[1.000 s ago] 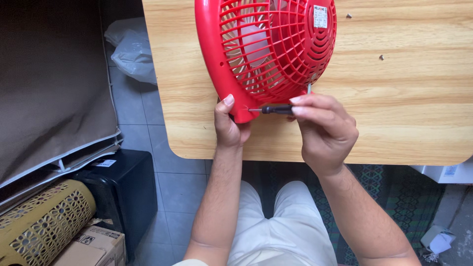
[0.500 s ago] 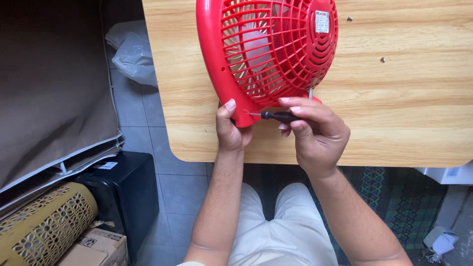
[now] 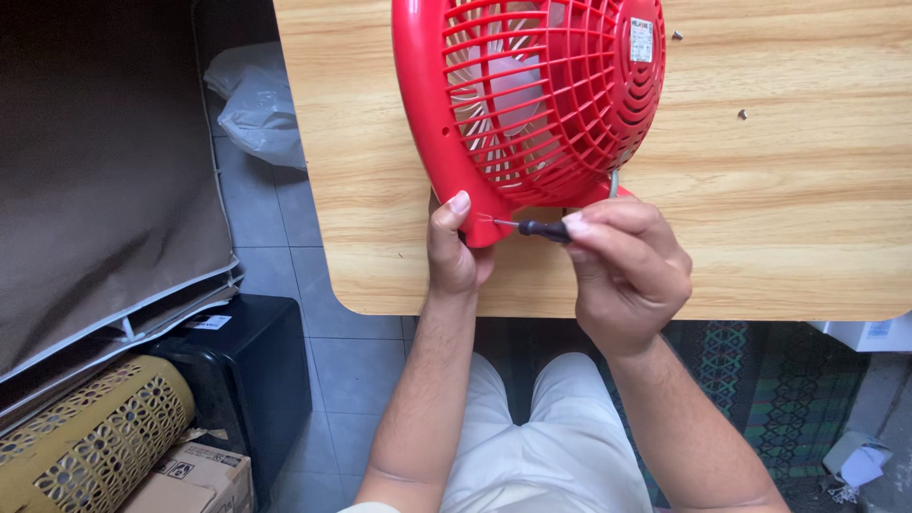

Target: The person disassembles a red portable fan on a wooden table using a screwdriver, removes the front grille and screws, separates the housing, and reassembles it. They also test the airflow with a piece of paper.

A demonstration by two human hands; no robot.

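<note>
While the person sits with pale trousers (image 3: 532,437) showing below the forearms, the left hand (image 3: 454,249) clasps the lower edge of the red fan (image 3: 532,104), thumb pressed up against the plastic rim and the other fingers curled out of sight behind it. Just to the right of that thumb, the right hand (image 3: 627,271) pinches a small dark-handled screwdriver (image 3: 537,228) between its fingertips (image 3: 578,226); the thin shaft runs leftward from them and meets the fan's base beside the left thumb.

Beyond both sets of fingers, the fan lies with its ribbed grille tilted toward the camera, resting on a light wooden table (image 3: 788,218) with a rounded near corner. Farther out from the right fingers, two small screws (image 3: 742,115) lie loose on the wood, well apart from each other.

Left of the left hand, past the table edge, grey floor tiles (image 3: 351,351) show, with a black box (image 3: 242,370), a perforated yellow cylinder (image 3: 90,442) and a cardboard carton (image 3: 195,475) near the bottom corner. A brown fabric cover (image 3: 104,161) and a white plastic bag (image 3: 256,104) lie farther off. Right of the right wrist, a patterned rug (image 3: 760,389) covers the floor.
</note>
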